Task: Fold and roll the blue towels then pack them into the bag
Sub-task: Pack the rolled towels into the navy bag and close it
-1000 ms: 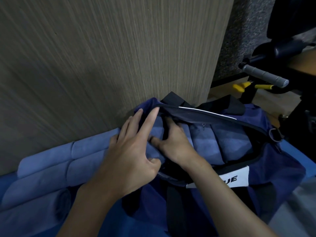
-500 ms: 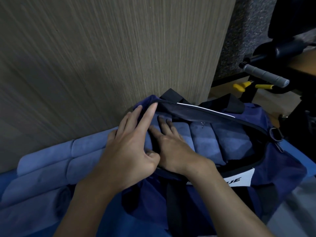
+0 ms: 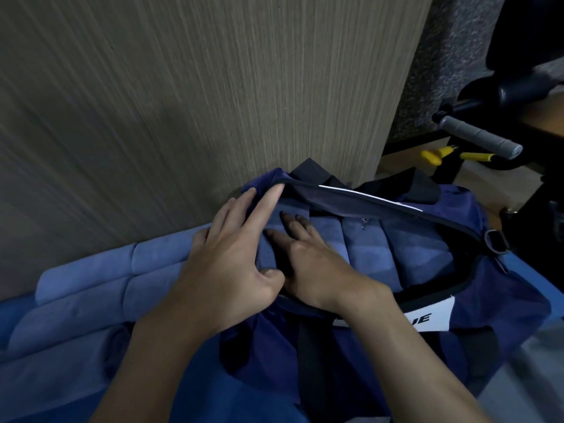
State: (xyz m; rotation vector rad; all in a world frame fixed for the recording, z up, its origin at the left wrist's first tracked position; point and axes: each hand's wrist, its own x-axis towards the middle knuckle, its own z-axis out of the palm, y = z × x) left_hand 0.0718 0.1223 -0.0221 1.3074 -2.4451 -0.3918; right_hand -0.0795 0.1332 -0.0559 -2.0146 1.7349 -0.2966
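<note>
A navy duffel bag (image 3: 503, 303) stands unzipped against the wood-grain wall, with several rolled blue towels side by side inside it. My left hand (image 3: 232, 261) lies over the bag's left end, index finger lifting the far zipper flap, thumb against the leftmost rolled towel (image 3: 268, 239). My right hand (image 3: 308, 261) rests flat, fingers spread, pressing on that towel and its neighbour. Two more rolled towels (image 3: 406, 248) fill the bag's right part. Outside the bag, rolled blue towels (image 3: 91, 288) lie stacked at the left.
A wood-grain panel (image 3: 213, 87) rises directly behind the bag. At the right stands black gym equipment with a grey foam handle (image 3: 479, 138) and yellow-handled parts (image 3: 433, 155). A blue mat (image 3: 198, 392) lies under the bag and towels.
The right hand has slid up onto the towels with fingers spread flatter. The left index finger has lifted the bag's far flap a little. The view has shifted slightly.
</note>
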